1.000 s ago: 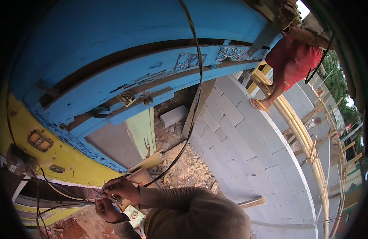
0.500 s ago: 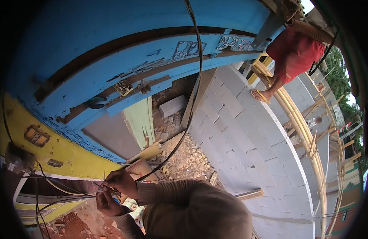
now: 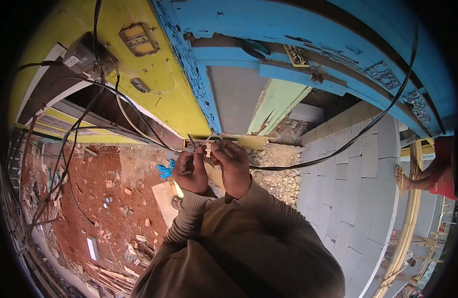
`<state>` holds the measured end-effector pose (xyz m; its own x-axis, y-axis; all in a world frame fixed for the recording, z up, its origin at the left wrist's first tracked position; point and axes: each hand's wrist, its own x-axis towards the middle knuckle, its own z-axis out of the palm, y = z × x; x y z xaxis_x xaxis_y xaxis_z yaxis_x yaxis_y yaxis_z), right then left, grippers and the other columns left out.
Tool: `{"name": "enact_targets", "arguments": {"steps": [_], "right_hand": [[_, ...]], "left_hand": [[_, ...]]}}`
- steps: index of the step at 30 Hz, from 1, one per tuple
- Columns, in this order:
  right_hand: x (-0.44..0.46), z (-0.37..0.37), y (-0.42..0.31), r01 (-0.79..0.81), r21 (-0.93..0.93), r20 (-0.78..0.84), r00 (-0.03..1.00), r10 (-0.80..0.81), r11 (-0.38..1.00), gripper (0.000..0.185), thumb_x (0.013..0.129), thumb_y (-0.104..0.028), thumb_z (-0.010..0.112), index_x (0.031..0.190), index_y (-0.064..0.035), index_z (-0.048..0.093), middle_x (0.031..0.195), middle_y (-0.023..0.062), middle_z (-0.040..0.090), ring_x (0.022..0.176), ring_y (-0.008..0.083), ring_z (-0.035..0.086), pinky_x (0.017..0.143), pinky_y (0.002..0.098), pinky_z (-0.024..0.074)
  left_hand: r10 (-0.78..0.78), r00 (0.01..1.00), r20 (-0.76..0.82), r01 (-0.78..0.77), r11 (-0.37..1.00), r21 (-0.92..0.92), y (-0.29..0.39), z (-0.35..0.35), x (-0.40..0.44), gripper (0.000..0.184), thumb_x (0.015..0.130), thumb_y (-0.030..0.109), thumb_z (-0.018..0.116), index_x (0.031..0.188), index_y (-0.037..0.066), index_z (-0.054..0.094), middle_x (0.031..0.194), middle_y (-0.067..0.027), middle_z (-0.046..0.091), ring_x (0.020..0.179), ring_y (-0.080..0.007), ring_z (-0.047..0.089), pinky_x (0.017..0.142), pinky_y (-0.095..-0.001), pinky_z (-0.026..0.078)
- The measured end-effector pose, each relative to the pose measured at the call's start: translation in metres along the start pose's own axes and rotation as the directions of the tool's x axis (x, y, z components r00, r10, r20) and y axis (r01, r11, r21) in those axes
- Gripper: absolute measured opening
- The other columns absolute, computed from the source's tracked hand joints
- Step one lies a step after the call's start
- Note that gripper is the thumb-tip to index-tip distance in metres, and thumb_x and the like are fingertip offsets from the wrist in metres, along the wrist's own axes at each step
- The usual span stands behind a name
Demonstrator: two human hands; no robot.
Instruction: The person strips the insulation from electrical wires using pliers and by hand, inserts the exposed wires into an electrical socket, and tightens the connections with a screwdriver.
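Observation:
Both my hands are raised in front of my chest, side by side, where the cables meet. My left hand [image 3: 190, 173] is closed in a pinch on a thin wire whose dark end sticks up past the fingertips. Close beside it, my right hand [image 3: 232, 165] pinches a pale wire [image 3: 210, 137] that bends above the fingers. Behind the right hand, a black cable [image 3: 348, 146] sags away to the right. Several cables [image 3: 132, 130] run in from the left toward my left hand. My fingers hide where the wires touch.
A grey meter box [image 3: 87, 55] hangs on the yellow wall [image 3: 177, 74]. A dark tool with teal handles [image 3: 255, 48] rests on the blue ledge. Far below lie red soil [image 3: 97, 179], rubble and wood. At right, a person's bare leg [image 3: 418, 184] stands by bamboo poles [image 3: 410, 213] and a block wall [image 3: 338, 198].
My view has swung left and down, so the hands now appear nearer the centre. They have gone from one above the other to side by side, still pinching wires.

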<state>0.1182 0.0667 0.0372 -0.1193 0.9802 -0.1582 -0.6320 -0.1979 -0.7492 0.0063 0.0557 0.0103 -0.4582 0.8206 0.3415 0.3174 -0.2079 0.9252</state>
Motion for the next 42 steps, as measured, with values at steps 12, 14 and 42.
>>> {"name": "enact_targets", "arguments": {"steps": [12,14,42], "right_hand": [[0.006,0.002,-0.018,0.063,-0.279,0.054,0.997,-0.050,0.958,0.015,0.092,-0.011,0.070,0.099,0.0028,0.071,0.083,-0.0024,0.065,0.075,0.0027,0.052,0.064,0.0206,0.0424],[0.008,0.001,-0.010,0.051,-0.226,0.034,0.998,-0.044,0.973,0.013,0.090,-0.006,0.071,0.101,0.0021,0.072,0.084,-0.0023,0.064,0.076,0.0032,0.053,0.066,0.0202,0.0427],[-0.006,0.018,-0.051,0.604,-0.796,0.505,0.619,-0.601,-0.046,0.017,0.078,-0.006,0.074,0.094,-0.0048,0.069,0.081,0.0056,0.060,0.074,0.0253,0.062,0.062,0.0379,0.0483]], "left_hand": [[-0.172,0.983,0.064,0.182,0.953,-0.240,0.033,-0.010,0.004,0.010,0.093,0.004,0.069,0.090,-0.005,0.067,0.086,-0.0090,0.073,0.079,-0.0088,0.065,0.072,-0.0230,0.051],[-0.167,0.983,0.079,0.180,0.960,-0.216,0.030,-0.010,0.001,0.010,0.092,0.004,0.070,0.089,-0.005,0.066,0.083,-0.0077,0.072,0.077,-0.0076,0.064,0.070,-0.0221,0.050],[-0.213,0.959,0.189,0.270,0.891,-0.365,0.022,-0.007,0.005,0.025,0.100,0.012,0.061,0.081,-0.003,0.066,0.074,0.0023,0.061,0.070,-0.0029,0.049,0.063,-0.0209,0.039]]}}
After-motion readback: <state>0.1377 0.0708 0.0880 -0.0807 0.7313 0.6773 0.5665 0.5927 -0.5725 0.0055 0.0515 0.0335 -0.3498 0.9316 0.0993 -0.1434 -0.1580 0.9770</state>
